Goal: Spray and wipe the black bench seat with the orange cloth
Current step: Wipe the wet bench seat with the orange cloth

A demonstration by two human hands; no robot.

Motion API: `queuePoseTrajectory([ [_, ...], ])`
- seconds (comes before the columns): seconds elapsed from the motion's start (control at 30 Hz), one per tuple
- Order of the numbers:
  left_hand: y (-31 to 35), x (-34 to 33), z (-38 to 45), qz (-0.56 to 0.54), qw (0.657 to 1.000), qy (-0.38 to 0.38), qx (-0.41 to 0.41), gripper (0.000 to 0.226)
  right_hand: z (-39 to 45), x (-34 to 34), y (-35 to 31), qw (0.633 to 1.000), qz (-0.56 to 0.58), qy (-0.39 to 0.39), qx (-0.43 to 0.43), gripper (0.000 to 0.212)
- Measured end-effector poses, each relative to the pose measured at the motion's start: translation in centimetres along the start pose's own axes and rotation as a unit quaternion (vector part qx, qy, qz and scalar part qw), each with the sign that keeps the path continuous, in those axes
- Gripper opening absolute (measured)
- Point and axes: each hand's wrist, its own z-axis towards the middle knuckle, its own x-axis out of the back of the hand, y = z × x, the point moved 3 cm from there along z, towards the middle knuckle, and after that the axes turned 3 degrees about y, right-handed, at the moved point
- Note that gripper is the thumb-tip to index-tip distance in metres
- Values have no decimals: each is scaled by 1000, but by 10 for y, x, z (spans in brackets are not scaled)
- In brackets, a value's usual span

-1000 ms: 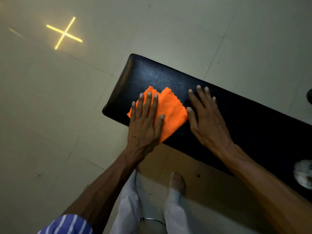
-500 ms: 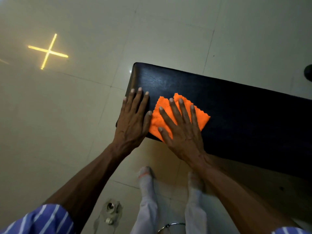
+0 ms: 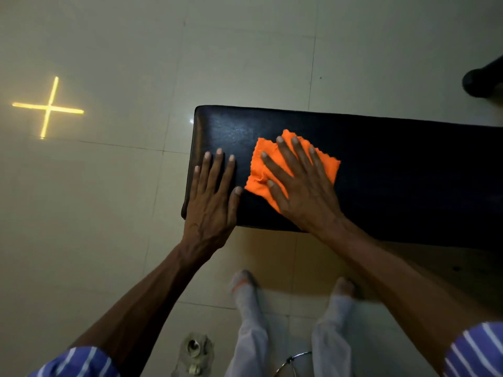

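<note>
Since the earlier frame, right hand (image 3: 302,191) and orange cloth (image 3: 324,164) moved further along the bench (image 3: 408,172), away from its left end. Right hand spread flat on cloth; left hand (image 3: 212,197) flat, fingers together, on bare seat near that end.

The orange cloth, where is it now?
In the head view the cloth lies flat on the black bench, near its left end, under the right hand. The left hand rests on the bench just left of it.
</note>
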Motion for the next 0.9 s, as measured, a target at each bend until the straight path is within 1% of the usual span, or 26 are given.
queuePoseTrajectory([
  [0.03,-1,1,0,-2,1000,-2,1,58,13,1,10,1000,-7,7,-30,57],
  [0.07,-1,1,1,-5,1000,-3,4,58,28,2,17,996,-3,17,-82,57],
  [0.13,-3,2,1,-16,1000,-4,14,59,49,3,10,983,12,32,-180,58],
  [0.17,-4,2,1,-22,1000,-5,16,59,50,2,-4,981,10,39,-187,58],
  [0.2,-4,2,1,-24,1000,-6,18,59,44,0,-20,986,9,45,-161,57],
  [0.27,-1,5,-1,-22,1000,-5,19,59,13,-6,-43,998,24,34,-51,57],
  [0.3,1,6,-2,-21,1000,-4,18,60,-7,-7,-45,999,32,24,-9,58],
  [0.33,4,8,-3,-20,1000,-2,15,59,-25,-5,-40,999,34,13,16,59],
  [0.4,10,9,-4,-19,1000,6,7,59,-43,0,-15,999,11,12,40,59],
  [0.43,13,9,-3,-18,1000,7,3,58,-44,3,0,999,-5,15,35,58],
  [0.47,16,7,-2,-19,1000,5,-3,59,-43,6,14,1000,-12,25,4,57],
  [0.53,24,1,0,-20,1000,0,-19,59,-39,10,28,991,-1,59,-120,56],
  [0.57,28,-2,2,-18,999,-3,-28,59,-38,9,23,980,3,78,-182,55],
  [0.6,33,-5,4,-17,999,-6,-37,59,-41,6,11,971,1,95,-221,55],
  [0.63,38,-7,6,-17,999,-9,-45,60,-46,1,-2,968,0,101,-231,55],
  [0.7,48,-11,11,-17,998,-15,-57,60,-61,-5,-21,979,7,90,-180,56],
  [0.8,62,-18,15,-12,997,-30,-76,61,-82,2,2,997,9,54,-57,56],
  [0.83,67,-20,15,-8,996,-32,-82,61,-86,7,17,998,3,49,-39,56],
  [0.87,71,-22,15,-4,996,-33,-87,61,-89,12,35,998,0,48,-49,55],
  [0.9,75,-25,14,-1,996,-33,-88,60,-90,17,53,994,2,55,-90,55],
])
